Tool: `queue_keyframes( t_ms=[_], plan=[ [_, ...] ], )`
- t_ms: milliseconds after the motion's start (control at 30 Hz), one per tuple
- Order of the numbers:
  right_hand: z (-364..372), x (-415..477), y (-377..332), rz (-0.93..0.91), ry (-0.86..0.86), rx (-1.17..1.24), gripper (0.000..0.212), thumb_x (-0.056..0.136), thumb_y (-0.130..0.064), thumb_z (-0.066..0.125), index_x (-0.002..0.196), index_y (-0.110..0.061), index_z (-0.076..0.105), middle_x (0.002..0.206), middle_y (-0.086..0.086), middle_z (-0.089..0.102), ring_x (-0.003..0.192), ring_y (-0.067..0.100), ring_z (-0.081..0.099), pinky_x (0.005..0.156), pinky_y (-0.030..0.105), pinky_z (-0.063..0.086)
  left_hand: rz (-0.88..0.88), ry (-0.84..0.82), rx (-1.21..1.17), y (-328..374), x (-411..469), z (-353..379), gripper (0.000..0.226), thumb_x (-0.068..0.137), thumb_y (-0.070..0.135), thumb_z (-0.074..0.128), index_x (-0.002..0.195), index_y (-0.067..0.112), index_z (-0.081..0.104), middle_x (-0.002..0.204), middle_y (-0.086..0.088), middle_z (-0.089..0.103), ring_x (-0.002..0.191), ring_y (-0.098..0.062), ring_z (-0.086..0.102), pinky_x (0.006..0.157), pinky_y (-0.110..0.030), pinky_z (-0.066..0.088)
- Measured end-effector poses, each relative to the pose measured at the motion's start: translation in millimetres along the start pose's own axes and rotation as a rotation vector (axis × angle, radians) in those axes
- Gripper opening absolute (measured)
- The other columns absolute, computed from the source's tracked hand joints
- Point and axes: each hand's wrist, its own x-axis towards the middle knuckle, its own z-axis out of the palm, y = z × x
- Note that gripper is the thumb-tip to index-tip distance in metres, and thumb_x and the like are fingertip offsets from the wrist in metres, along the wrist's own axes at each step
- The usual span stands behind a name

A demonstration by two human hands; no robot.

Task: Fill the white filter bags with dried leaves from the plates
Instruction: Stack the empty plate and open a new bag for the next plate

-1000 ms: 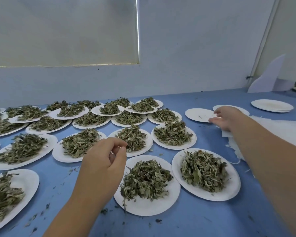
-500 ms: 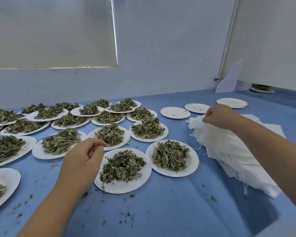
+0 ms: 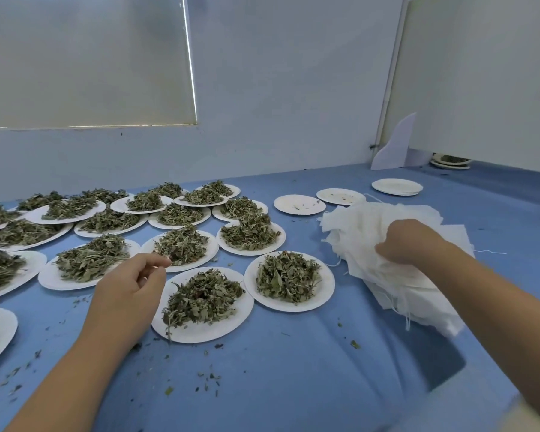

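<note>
The right hand (image 3: pixel 409 241) sits at the middle right of the frame, its fingers curled down into a loose heap of thin white filter bags (image 3: pixel 371 226) with trailing strings, gripping the top layers; the left hand (image 3: pixel 131 291) hovers at lower centre-left above the blue table cover (image 3: pixel 293 394), fingers loosely curled, thumb and forefinger tips close together, and whether they pinch a scrap I cannot tell; just right of it lies a round white paper plate (image 3: pixel 200 335) heaped with dried green leaves (image 3: pixel 203 294); many more loaded plates fill the left and centre; nearly bare paper plates (image 3: pixel 300 204) lie above the bags; leaf crumbs (image 3: pixel 209 377) speckle the cover at the bottom.
</note>
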Motion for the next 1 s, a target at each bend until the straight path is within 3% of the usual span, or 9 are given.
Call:
queue_keyframes(
  t_ms=[133, 233, 333, 400, 467, 567, 700, 800, 1000],
  plan=[
    [-12.8, 0.6, -1.5, 0.086, -0.011, -0.038, 0.059, 0.08, -0.039, 0.054, 0.137, -0.027, 0.043, 0.119, 0.001, 0.056, 0.108, 0.029, 0.054, 0.095, 0.04, 0.045, 0.013, -0.003, 0.006, 0.8, -0.9, -0.4, 0.023, 0.094, 0.014, 0.053, 0.085, 0.032, 0.065, 0.066, -0.023, 0.053, 0.049, -0.019, 0.038, 0.049, -0.028, 0.03],
    [-11.4, -3.9, 6.0, 0.095, 0.04, 0.119, 0.051, 0.09, -0.028, 0.053, 0.139, -0.026, 0.043, 0.129, 0.005, 0.053, 0.114, 0.03, 0.053, 0.09, 0.043, 0.045, 0.016, -0.005, 0.01, 1.1, -0.6, -0.6, 0.023, 0.094, 0.014, 0.053, 0.086, 0.031, 0.065, 0.068, -0.024, 0.054, 0.05, -0.02, 0.039, 0.049, -0.028, 0.03],
    [-5.0, -3.4, 16.3, -0.007, 0.202, 0.325, 0.028, 0.09, -0.025, 0.06, 0.116, -0.017, 0.061, 0.111, 0.004, 0.061, 0.093, 0.024, 0.054, 0.072, 0.032, 0.043, 0.015, -0.006, 0.001, 1.1, -0.5, -1.2, 0.023, 0.094, 0.014, 0.053, 0.085, 0.032, 0.064, 0.069, -0.024, 0.054, 0.05, -0.02, 0.038, 0.049, -0.028, 0.031],
    [-8.0, -8.2, 18.8, -0.038, 0.235, 0.416, 0.021, 0.086, -0.034, 0.066, 0.099, -0.019, 0.059, 0.094, 0.002, 0.059, 0.084, 0.022, 0.051, 0.065, 0.029, 0.039, 0.012, -0.007, 0.001, 1.3, -0.9, -1.2, 0.023, 0.094, 0.014, 0.054, 0.085, 0.032, 0.064, 0.068, -0.022, 0.054, 0.049, -0.019, 0.038, 0.049, -0.028, 0.031],
    [-12.8, -11.9, 17.9, -0.065, 0.251, 0.488, 0.023, 0.086, -0.037, 0.066, 0.08, -0.017, 0.056, 0.078, 0.001, 0.057, 0.073, 0.021, 0.051, 0.055, 0.027, 0.033, 0.001, -0.009, -0.001, 1.3, -1.2, -1.1, 0.022, 0.094, 0.014, 0.054, 0.085, 0.032, 0.064, 0.067, -0.02, 0.054, 0.048, -0.018, 0.038, 0.048, -0.027, 0.031],
    [-18.2, -15.3, 15.2, -0.119, 0.307, 0.527, 0.034, 0.092, -0.021, 0.054, 0.061, -0.013, 0.045, 0.06, 0.005, 0.049, 0.057, 0.02, 0.043, 0.048, 0.028, 0.024, -0.01, -0.011, 0.006, 0.5, -0.4, -0.9, 0.022, 0.094, 0.014, 0.054, 0.086, 0.032, 0.064, 0.064, -0.014, 0.052, 0.048, -0.017, 0.037, 0.048, -0.026, 0.031],
    [-32.2, -29.1, 6.3, -0.231, 0.358, 0.523, 0.032, 0.092, -0.008, 0.049, 0.061, -0.017, 0.045, 0.063, 0.004, 0.048, 0.059, 0.02, 0.042, 0.049, 0.03, 0.025, -0.047, 0.021, 0.047, -0.6, 1.1, -1.3, 0.021, 0.093, 0.014, 0.053, 0.086, 0.03, 0.064, 0.064, -0.003, 0.057, 0.046, -0.018, 0.042, 0.045, -0.025, 0.034],
    [-41.0, -45.0, -7.7, -0.355, 0.425, 0.626, 0.024, 0.093, -0.016, 0.049, 0.077, -0.002, 0.06, 0.073, 0.017, 0.059, 0.068, 0.029, 0.05, 0.055, 0.031, 0.028, -0.119, 0.083, 0.074, -2.6, 3.1, -4.9, 0.022, 0.09, 0.013, 0.051, 0.082, 0.029, 0.064, 0.064, 0.001, 0.058, 0.048, -0.02, 0.047, 0.047, -0.025, 0.036],
    [-50.1, -70.6, -60.9, -0.547, 0.45, 0.913, 0.031, 0.091, -0.03, 0.052, 0.085, -0.003, 0.064, 0.077, 0.017, 0.061, 0.057, 0.016, 0.043, 0.05, 0.027, 0.03, -0.341, 0.072, 0.133, -12.5, 8.4, -20.1, 0.021, 0.089, 0.018, 0.049, 0.076, 0.007, 0.06, 0.071, -0.013, 0.063, 0.061, -0.027, 0.053, 0.057, -0.033, 0.043]
  ],
)
